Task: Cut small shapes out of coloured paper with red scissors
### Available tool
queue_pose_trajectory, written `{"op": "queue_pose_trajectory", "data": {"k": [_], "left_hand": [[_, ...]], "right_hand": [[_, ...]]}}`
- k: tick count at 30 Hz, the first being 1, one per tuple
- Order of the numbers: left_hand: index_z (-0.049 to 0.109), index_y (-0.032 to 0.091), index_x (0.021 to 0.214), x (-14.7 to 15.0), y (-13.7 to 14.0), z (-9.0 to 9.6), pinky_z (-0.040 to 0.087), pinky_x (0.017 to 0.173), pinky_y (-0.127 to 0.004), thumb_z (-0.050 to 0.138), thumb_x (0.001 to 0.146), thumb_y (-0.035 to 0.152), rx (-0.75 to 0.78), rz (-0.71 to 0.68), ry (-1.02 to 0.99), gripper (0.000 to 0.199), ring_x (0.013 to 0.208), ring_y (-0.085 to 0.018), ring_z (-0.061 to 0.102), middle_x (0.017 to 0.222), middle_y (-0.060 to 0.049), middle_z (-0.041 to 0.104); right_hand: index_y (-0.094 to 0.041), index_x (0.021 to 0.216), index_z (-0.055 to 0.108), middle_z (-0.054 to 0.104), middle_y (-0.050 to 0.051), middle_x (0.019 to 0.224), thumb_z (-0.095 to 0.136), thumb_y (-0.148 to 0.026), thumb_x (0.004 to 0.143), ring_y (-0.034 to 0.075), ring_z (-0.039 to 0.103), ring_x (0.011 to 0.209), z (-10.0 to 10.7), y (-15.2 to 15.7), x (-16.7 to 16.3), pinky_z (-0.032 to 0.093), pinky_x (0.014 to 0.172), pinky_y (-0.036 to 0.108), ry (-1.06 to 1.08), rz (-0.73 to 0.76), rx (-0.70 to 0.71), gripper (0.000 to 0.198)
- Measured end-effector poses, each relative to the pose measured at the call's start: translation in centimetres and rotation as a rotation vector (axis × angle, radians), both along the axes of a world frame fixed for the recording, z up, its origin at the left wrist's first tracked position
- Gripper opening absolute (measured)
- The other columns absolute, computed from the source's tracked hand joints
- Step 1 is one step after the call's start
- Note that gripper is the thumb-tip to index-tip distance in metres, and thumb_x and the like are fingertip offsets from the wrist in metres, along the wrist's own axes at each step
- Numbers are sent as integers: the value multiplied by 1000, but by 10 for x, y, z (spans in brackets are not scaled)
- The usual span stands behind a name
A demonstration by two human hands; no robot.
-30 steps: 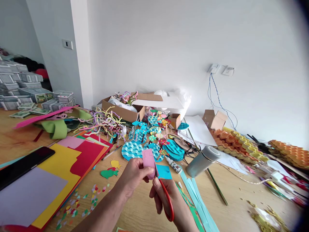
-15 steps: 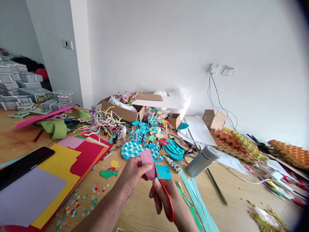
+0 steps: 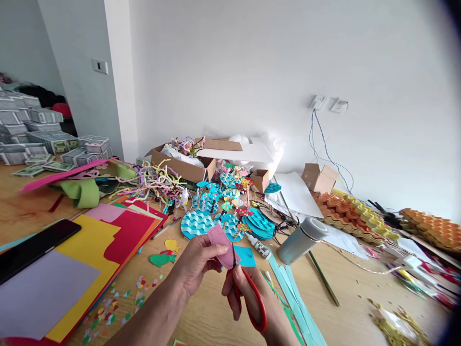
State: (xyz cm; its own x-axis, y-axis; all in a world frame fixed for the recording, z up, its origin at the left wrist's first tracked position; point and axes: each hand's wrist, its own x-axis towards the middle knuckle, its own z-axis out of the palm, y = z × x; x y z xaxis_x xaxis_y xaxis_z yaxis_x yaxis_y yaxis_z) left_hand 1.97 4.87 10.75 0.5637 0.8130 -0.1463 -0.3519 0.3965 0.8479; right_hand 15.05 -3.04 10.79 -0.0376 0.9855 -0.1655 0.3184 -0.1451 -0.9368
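Between thumb and fingers, my left hand (image 3: 200, 262) pinches a small piece of pink paper (image 3: 220, 240) that bears faint drawn outlines. My right hand (image 3: 248, 288) has its fingers in the handles of red-handled scissors (image 3: 258, 307). The dark blades lie at the paper's right edge, around it. Just behind the paper, a blue paper square (image 3: 247, 256) rests on the table. Left of my left hand lie a green paper fish (image 3: 162, 259) and a yellow one (image 3: 173, 245).
Coloured paper sheets (image 3: 90, 235) with a black phone (image 3: 36, 247) lie at left, paper scraps (image 3: 108, 312) in front of them. Blue wavy discs (image 3: 197, 224) stand behind my hands. To the right are a glue bottle (image 3: 258, 246), a grey flask (image 3: 302, 240) and pale blue strips (image 3: 295, 298).
The scissors' handles have spread apart and the blades have opened around the paper's edge. The pink paper has tilted slightly in my left hand.
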Motion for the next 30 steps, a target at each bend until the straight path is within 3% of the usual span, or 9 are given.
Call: {"op": "queue_pose_trajectory", "data": {"k": [18, 30], "left_hand": [[68, 10, 73, 1, -2, -3, 37, 53, -22, 72, 62, 28, -16, 5, 0, 21, 60, -12, 54, 71, -8, 68], [66, 11, 71, 7, -7, -2, 38, 54, -23, 74, 58, 27, -56, 62, -49, 22, 61, -13, 54, 66, -5, 64]], "right_hand": [[-17, 61, 58, 46, -2, 34, 35, -71, 84, 9, 34, 32, -9, 3, 3, 32, 48, 24, 138, 11, 23, 63], [-16, 67, 60, 48, -2, 36, 35, -71, 85, 10, 40, 33, -12, 4, 5, 31, 45, 24, 152, 26, 46, 63]]}}
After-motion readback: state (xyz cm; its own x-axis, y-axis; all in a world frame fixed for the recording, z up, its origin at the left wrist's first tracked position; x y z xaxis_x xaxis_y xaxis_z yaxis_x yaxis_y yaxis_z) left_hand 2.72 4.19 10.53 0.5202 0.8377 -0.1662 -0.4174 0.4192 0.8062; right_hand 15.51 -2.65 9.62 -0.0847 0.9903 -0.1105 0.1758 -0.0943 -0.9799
